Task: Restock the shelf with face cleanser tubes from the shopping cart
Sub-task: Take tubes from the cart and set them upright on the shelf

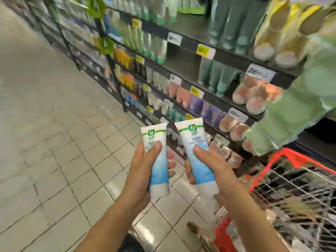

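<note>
Left hand: the left hand [140,171] is raised over the floor, thumb laid across the front of the left tube [158,160] and fingers [171,160] curled round its back, so it is clamped on that tube.
Right hand: the right hand [216,171] grips the right tube [198,153] the same way, thumb in front and the other fingers wrapped behind.
Tubes: both are white at the top with a green band and blue lower down. Flat crimped ends point up and cap ends sit down in the palms. They stand side by side, near each other but apart.
Cart: a wire cart [291,188] with a red rim stands at the lower right, just beside the right forearm. Its contents are too blurred to tell.
Floor: pale square tiles [54,142] run off to the left.
Sleeve: another person's pale green sleeve [291,113] reaches in from the right, above the cart and in front of the shelf.
Shelf: the dark shelf [227,51] carries rows of tubes standing cap down, in pink, purple, green and yellow, with price tags [206,50] on the front edges. All of it is blurred.
</note>
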Demonstrator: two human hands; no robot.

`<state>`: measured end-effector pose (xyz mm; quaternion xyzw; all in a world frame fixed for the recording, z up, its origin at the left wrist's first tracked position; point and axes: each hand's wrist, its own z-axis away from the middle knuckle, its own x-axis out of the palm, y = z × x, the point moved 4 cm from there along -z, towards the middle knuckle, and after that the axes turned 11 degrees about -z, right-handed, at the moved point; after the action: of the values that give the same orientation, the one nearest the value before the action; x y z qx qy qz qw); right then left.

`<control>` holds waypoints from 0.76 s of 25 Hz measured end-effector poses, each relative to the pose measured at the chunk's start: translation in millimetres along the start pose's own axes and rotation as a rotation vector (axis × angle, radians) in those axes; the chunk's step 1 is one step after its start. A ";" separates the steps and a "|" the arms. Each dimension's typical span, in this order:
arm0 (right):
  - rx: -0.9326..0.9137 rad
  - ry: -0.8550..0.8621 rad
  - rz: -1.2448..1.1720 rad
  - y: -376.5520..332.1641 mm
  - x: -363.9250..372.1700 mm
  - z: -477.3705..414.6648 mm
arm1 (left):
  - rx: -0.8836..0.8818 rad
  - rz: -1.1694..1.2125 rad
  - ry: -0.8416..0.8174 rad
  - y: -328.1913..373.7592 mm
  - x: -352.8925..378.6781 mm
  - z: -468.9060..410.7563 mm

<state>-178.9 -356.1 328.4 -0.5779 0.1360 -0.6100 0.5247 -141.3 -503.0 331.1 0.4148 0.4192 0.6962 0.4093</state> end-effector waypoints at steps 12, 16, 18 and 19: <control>-0.074 -0.148 -0.036 38.1 220.3 -228.2 | 0.153 0.008 0.152 144.9 -235.9 -167.9; -0.081 -0.186 -0.025 34.7 264.8 -304.8 | 0.164 0.008 0.158 177.7 -273.1 -231.5; -0.090 -0.216 -0.012 29.3 285.1 -352.9 | 0.174 0.006 0.157 197.0 -289.8 -273.7; -0.096 -0.235 0.001 24.7 294.7 -377.3 | 0.182 0.003 0.158 208.9 -297.3 -296.7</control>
<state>-422.4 -767.6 363.8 -0.6698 0.1027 -0.5308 0.5090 -365.5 -913.7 363.9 0.3948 0.5111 0.6862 0.3348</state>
